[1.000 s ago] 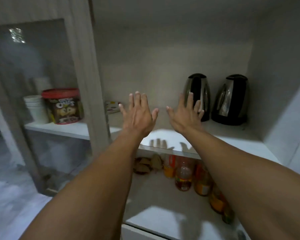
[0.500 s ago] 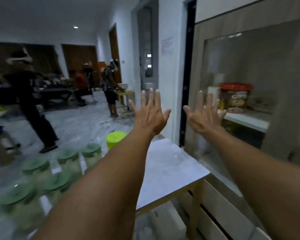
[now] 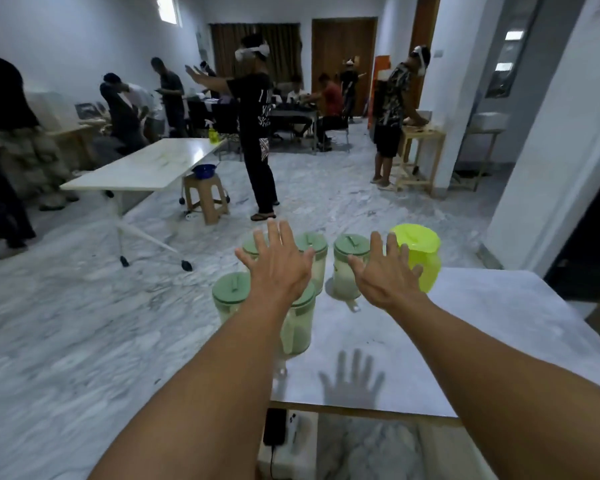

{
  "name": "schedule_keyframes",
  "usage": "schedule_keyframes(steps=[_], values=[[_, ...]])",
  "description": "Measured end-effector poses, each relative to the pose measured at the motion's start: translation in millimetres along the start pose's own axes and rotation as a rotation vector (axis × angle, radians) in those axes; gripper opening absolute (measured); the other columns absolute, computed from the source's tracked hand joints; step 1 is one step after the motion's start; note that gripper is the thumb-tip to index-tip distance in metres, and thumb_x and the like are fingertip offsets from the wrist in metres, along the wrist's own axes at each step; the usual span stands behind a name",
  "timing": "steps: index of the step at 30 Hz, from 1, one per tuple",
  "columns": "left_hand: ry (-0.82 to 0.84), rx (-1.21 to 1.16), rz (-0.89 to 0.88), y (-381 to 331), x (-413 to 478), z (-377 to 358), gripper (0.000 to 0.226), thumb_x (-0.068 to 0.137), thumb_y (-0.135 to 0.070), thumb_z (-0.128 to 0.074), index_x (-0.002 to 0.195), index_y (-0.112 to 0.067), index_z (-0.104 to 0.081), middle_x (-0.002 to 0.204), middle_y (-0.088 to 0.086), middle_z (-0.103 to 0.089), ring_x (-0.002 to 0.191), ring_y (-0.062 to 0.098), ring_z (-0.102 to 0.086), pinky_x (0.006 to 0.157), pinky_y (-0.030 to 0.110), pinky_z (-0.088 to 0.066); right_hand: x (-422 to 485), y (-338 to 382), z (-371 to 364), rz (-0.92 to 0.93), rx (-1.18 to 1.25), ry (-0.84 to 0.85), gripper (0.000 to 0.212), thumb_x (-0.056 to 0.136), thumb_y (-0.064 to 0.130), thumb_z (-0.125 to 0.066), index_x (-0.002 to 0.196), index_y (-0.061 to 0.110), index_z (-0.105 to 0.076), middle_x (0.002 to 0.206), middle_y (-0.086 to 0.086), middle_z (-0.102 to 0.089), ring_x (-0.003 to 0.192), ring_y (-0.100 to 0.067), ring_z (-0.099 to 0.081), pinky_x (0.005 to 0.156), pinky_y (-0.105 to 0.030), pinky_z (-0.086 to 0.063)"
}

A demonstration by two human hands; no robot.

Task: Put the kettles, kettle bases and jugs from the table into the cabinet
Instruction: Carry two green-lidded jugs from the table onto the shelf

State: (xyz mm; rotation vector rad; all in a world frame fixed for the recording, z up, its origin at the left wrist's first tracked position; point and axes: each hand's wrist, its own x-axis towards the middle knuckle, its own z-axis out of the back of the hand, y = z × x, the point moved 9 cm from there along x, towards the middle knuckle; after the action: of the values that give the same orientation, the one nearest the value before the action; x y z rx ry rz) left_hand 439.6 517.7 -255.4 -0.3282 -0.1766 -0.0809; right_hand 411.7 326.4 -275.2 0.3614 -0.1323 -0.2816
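Counting the task items in view gives six jugs: five translucent pale plastic jugs with round sage-green lids, and one bright lime-yellow plastic jug point(image 3: 421, 261). All six stand on the grey marble-pattern table point(image 3: 499, 323) with its wooden edge, grouped at the far left corner.

The green-lidded jugs form two rows. In the near row, one jug point(image 3: 230, 297) stands at the left table edge and a second jug point(image 3: 298, 327) is partly covered by the left forearm. In the far row, a third jug point(image 3: 248, 245) shows only a sliver of lid, with a fourth jug point(image 3: 315, 244) and a fifth jug point(image 3: 347, 268) to its right. The lime-yellow jug is just beside the fifth, at the right end of the group.

Every jug is upright, long axis vertical, lid uppermost. Handle direction is too blurred to confirm.

The left hand point(image 3: 278, 268) and right hand point(image 3: 385, 282) are two in number, both stretched forward above the jugs, palms down, fingers straight and spread, apart from each other, gripping nothing. Contact with any lid cannot be confirmed.

Beyond, several people stand or sit about the room; a long white table on castors point(image 3: 146, 164) and a brown stool point(image 3: 207, 199) are on the marble floor.
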Motion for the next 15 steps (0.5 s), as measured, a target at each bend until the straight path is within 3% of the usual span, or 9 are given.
schedule_keyframes(steps=[5,10,15], values=[[0.076,-0.065,0.321,93,-7,-51,0.081,0.099,-0.052,-0.038,0.156,-0.010,0.001,0.162,0.017,0.005,0.149,0.039,0.001,0.113,0.067,-0.004,-3,32,-103,-0.058,0.184,0.222,0.082,0.090,0.069,-0.041,0.150,0.016,-0.022,0.154,-0.018,-0.030,0.137,-0.042,-0.036,0.107,-0.057,-0.034],[0.093,-0.250,0.598,141,-19,-88,0.086,0.096,-0.050,-0.047,0.153,-0.003,-0.003,0.159,0.019,-0.010,0.145,0.038,-0.014,0.112,0.064,-0.016,-22,52,-171,-0.281,0.379,0.398,0.106,0.075,0.076,-0.058,0.148,0.009,-0.022,0.147,-0.019,-0.040,0.133,-0.039,-0.044,0.104,-0.045,-0.039],[0.100,-0.358,0.707,156,-25,-113,0.077,0.098,-0.043,-0.049,0.151,-0.004,-0.011,0.153,0.016,-0.029,0.140,0.037,-0.031,0.110,0.061,-0.023,-20,52,-197,-0.370,0.388,0.383,0.089,0.082,0.067,-0.060,0.140,0.004,-0.039,0.139,-0.018,-0.053,0.126,-0.037,-0.053,0.098,-0.042,-0.044]])
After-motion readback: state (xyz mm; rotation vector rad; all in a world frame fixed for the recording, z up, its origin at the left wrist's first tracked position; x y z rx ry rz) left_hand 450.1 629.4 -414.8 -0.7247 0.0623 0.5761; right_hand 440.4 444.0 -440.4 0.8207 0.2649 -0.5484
